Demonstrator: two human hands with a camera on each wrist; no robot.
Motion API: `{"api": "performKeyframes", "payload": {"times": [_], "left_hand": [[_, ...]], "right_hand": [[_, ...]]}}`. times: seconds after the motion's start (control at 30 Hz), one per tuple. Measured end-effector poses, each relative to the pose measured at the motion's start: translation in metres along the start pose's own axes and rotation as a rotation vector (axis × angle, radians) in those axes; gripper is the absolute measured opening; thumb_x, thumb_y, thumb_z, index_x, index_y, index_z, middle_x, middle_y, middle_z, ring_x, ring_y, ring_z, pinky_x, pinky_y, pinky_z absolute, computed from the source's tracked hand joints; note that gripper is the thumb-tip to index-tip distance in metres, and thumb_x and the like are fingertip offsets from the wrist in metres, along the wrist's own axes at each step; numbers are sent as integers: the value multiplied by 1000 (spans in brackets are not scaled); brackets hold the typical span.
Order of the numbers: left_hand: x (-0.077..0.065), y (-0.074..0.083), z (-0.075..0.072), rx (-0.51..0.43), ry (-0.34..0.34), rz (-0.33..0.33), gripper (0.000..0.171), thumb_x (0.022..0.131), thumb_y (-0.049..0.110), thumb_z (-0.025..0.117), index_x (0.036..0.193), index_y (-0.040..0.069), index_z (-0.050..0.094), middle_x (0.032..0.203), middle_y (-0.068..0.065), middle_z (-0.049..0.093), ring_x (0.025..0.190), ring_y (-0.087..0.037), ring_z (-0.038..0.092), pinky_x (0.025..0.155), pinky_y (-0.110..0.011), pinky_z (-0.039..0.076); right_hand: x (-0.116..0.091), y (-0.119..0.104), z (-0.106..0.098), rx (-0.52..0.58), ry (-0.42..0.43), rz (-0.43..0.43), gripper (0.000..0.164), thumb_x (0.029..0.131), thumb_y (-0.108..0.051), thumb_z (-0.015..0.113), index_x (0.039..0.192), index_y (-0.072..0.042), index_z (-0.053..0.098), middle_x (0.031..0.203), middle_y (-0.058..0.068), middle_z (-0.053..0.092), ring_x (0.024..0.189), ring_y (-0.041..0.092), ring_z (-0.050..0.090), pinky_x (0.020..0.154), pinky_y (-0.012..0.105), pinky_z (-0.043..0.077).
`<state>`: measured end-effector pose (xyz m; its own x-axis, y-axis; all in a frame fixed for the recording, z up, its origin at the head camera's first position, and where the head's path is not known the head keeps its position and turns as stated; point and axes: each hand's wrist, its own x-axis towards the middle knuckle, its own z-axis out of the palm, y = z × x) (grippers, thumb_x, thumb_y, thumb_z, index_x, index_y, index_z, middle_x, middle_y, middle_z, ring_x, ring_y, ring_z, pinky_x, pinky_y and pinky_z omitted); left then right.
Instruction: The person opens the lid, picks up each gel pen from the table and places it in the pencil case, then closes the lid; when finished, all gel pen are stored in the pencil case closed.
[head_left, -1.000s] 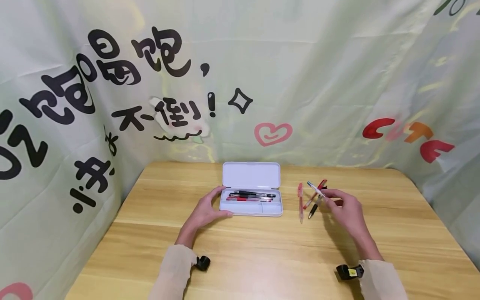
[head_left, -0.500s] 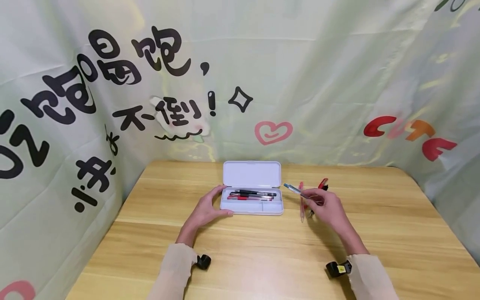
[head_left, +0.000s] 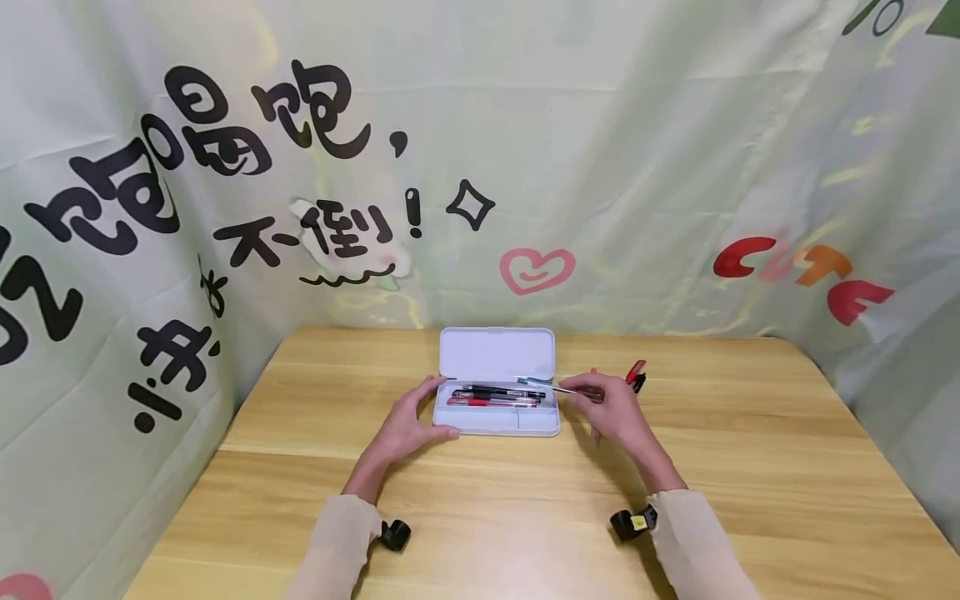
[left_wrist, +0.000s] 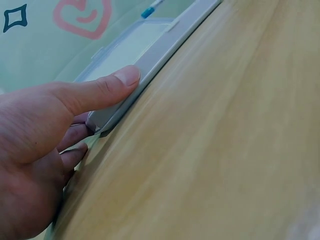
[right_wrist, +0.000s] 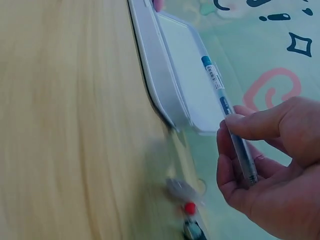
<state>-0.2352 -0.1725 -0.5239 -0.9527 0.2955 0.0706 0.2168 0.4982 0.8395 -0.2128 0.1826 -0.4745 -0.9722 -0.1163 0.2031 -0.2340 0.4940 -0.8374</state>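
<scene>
My left hand [head_left: 403,425] holds the left end of an open white pencil case [head_left: 497,354], thumb on its front wall and fingers around the far side. In the left wrist view the thumb [left_wrist: 112,87] presses the case's side wall [left_wrist: 155,57]. Between thumb and fingers my right hand [head_left: 617,410] pinches a clear pen with a blue end [right_wrist: 220,87]. Its blue end reaches over the right part of the case, near the hinge. Several black and red pens [head_left: 495,402] lie lengthwise in the case's long compartment.
Right of the case, a red-capped pen [head_left: 636,369] and a black pen [head_left: 639,382] lie on the wooden table [head_left: 480,517], partly behind the right hand. A pink pen [head_left: 595,437] is mostly covered by that hand. A printed curtain [head_left: 637,167] stands behind the table.
My right hand has carried the blue-ended pen leftward from the loose pens to the case's right side. The left hand keeps its hold on the case; the head view has shifted slightly.
</scene>
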Motion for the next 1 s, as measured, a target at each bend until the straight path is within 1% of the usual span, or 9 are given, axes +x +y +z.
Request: {"api": "performKeyframes", "payload": {"times": [0.1, 0.23, 0.33, 0.4, 0.47, 0.57, 0.67, 0.8, 1.0], "left_hand": [[-1, -1, -2, -1, -1, -7, 93, 74, 32, 95, 154, 17, 48, 165, -18, 30, 153, -38, 24, 120, -62, 21], [-2, -2, -3, -1, -6, -12, 93, 75, 32, 94, 154, 18, 47, 165, -18, 30, 153, -38, 23, 120, -62, 20], [-3, -1, -3, -4, -4, -8, 94, 75, 30, 94, 154, 17, 47, 165, -19, 29, 153, -39, 23, 120, -63, 20], [-3, -1, -3, -5, -2, -7, 93, 75, 30, 94, 154, 17, 47, 165, -19, 29, 153, -40, 23, 119, -64, 21], [-3, 0, -4, -4, -1, -12, 93, 75, 30, 94, 154, 17, 47, 165, -19, 29, 153, -40, 23, 119, -65, 21], [-3, 1, -4, 0, -5, -16, 94, 74, 32, 95, 154, 18, 47, 165, -17, 29, 153, -38, 23, 120, -63, 22], [-2, 2, -5, -7, 1, -5, 94, 74, 32, 95, 154, 17, 48, 165, -18, 30, 153, -38, 24, 119, -63, 22], [0, 1, -3, -15, -1, -4, 94, 75, 33, 94, 154, 18, 47, 165, -18, 28, 153, -40, 23, 119, -65, 23], [0, 0, 0, -29, -13, -13, 94, 74, 32, 95, 154, 20, 48, 166, -18, 28, 153, -39, 23, 119, -65, 22]], "right_hand": [[5, 0, 11, 16, -16, -5, 20, 94, 6, 68, 112, 1, 76, 111, 19, 74, 102, 34, 71, 89, 45, 59], [10, -3, 22, 29, -15, -23, 21, 93, 8, 68, 110, 0, 77, 111, 18, 74, 104, 35, 71, 112, 55, 40], [15, -7, 30, 42, 1, -46, 20, 90, 8, 71, 106, -1, 79, 107, 15, 76, 103, 35, 71, 117, 59, 30], [18, -10, 36, 51, 5, -50, 18, 89, 7, 73, 104, -1, 80, 104, 14, 77, 101, 33, 71, 111, 57, 40], [20, -14, 42, 52, 1, -36, 16, 89, 6, 74, 102, -2, 80, 103, 13, 77, 97, 31, 72, 97, 50, 53], [22, -18, 52, 27, -15, -20, 15, 89, 2, 76, 101, -5, 81, 103, 10, 77, 97, 27, 71, 83, 40, 58], [23, -20, 61, -13, -24, -25, 15, 89, 1, 77, 100, -7, 82, 105, 8, 77, 102, 27, 70, 85, 39, 56], [23, -21, 73, -27, -25, -58, 16, 88, 5, 76, 98, -5, 82, 104, 9, 77, 104, 30, 70, 89, 46, 57], [23, -19, 84, -40, -41, -87, 16, 87, 6, 75, 97, -5, 82, 104, 10, 77, 104, 30, 70, 87, 45, 58]]}}
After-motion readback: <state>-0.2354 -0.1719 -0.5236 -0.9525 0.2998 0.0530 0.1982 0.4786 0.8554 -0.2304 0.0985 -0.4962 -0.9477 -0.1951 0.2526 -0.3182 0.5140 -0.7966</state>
